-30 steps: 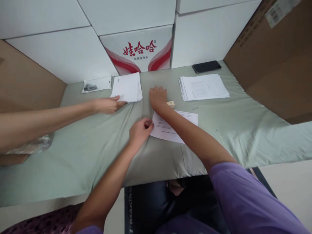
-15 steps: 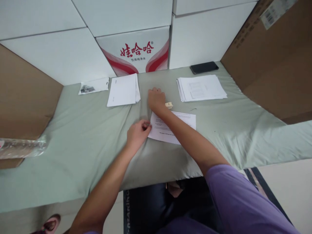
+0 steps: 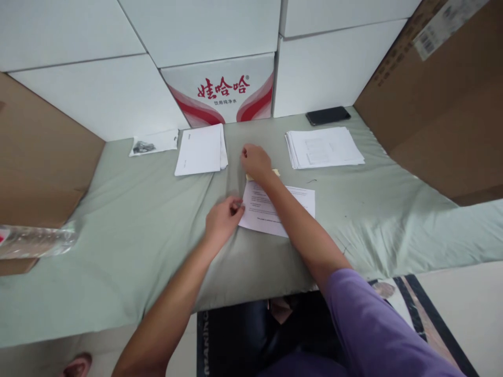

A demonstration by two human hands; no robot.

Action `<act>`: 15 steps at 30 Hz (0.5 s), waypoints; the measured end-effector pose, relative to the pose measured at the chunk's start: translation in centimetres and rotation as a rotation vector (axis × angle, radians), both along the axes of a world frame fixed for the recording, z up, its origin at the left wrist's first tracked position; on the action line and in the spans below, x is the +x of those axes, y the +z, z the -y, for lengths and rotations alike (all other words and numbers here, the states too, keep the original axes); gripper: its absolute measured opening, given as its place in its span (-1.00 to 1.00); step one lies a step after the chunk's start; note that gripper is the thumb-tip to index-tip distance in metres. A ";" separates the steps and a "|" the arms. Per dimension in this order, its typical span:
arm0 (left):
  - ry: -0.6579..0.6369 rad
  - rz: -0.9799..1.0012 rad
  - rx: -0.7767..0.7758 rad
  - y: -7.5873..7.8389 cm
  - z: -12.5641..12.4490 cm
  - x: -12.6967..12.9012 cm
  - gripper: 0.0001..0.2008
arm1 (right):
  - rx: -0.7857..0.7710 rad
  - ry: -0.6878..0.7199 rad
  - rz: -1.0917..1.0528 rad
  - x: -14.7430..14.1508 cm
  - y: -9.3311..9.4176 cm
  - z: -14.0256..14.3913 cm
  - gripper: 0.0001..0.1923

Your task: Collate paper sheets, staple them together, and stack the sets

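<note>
the left hand point(image 3: 222, 220) rests knuckles-up on the pale green cloth-covered table point(image 3: 118, 209), its fingers curled narrow and pinching the near-left corner of a white printed sheet of paper point(image 3: 293, 201) — a grip that looks meant to keep the sheet from sliding on the soft cloth. the right hand point(image 3: 255, 161) reaches across that same sheet, forearm lying over its middle, and is loosely closed just beyond the sheet's far edge, over a small cream-coloured object point(image 3: 275, 172) of which only a sliver shows (whether the fingers actually grip it, i cannot tell). the sheet itself lies flat at the middle of the table, slightly skewed, text side up.

further back, a thin stack of blank white folded sheets point(image 3: 200, 151) sits to the left of the right hand, and a thicker stack of printed white pages point(image 3: 324, 147) sits to its right — both within easy reach of the sheet. a small clear plastic bag with dark bits inside point(image 3: 151, 143) lies at the far left, a black phone point(image 3: 328, 115) at the far right, against white boxes. one carries red lettering, the white-and-red printed carton point(image 3: 223, 91). a clear plastic bottle point(image 3: 35, 240) lies at the left edge.
</note>
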State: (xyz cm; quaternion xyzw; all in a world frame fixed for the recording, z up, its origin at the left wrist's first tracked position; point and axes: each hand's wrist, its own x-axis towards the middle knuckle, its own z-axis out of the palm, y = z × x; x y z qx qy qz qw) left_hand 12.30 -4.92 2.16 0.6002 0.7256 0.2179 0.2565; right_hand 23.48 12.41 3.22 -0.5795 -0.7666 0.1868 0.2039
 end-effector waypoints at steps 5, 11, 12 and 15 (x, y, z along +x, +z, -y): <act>0.031 0.199 0.108 0.2 -0.4 -2.6 -0.73 | -0.169 0.277 -0.160 1.9 2.2 0.0 -0.78; 0.077 0.322 0.460 4.1 0.5 -8.6 -0.68 | -0.323 0.462 -0.195 3.0 4.7 0.4 -0.71; 0.105 0.354 0.539 4.6 0.7 -9.5 -0.69 | -0.339 0.532 -0.216 2.9 4.7 0.4 -0.69; 0.267 0.370 0.849 5.6 1.1 -11.6 -0.72 | -0.405 0.710 -0.355 2.4 4.1 0.4 -0.67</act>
